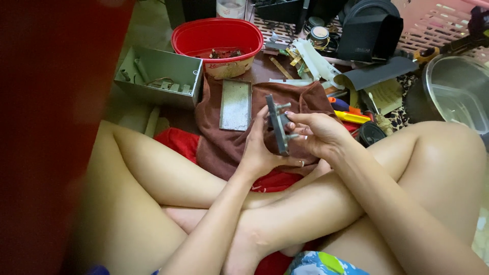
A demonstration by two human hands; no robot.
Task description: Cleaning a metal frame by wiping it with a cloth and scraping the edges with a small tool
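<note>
I sit cross-legged on the floor. My left hand [257, 150] grips a small grey metal plate [277, 125] with pins sticking out of it, held upright and edge-on above my legs. My right hand [317, 132] is closed on the same plate from the right, its fingertips at the pins. Just beyond the hands a flat rectangular metal sheet [236, 105] lies on a brown cloth [219, 142].
A grey metal box [159, 76] lies open at the left, with a red plastic bowl [217, 38] holding small parts behind it. To the right lie a yellow tool [351, 117], a black round cap [370, 133], a black casing [369, 33] and a metal pot [453, 94].
</note>
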